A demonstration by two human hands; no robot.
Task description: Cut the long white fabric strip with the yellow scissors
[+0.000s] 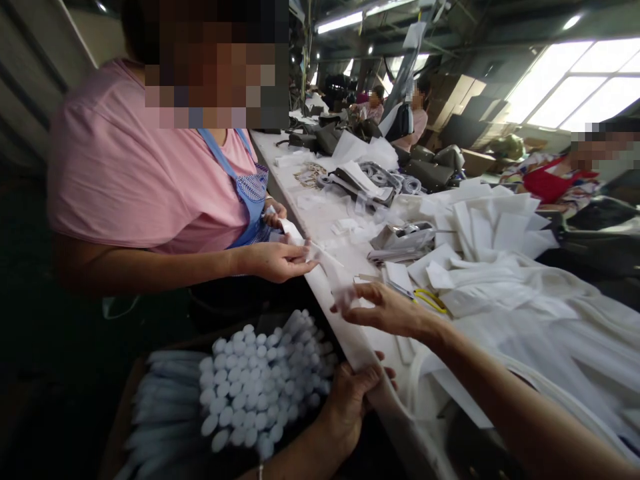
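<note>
Right hand [395, 310]: fingers pinch the near end of a white strip [325, 267]. Left hand [353, 393]: fingers clamped on the worktop [350, 333] edge. The strip's long axis runs up-left, away from the right hand, into a co-worker's hand [275, 260]; right hand nearer

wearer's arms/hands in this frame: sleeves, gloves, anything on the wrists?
Both are bare: no gloves and no sleeves in view. The left hand has a thin bracelet at the wrist, seen at the bottom edge of the frame. The right hand and its forearm show no watch, band or ring that can be made out. No markings are visible on either arm.
</note>
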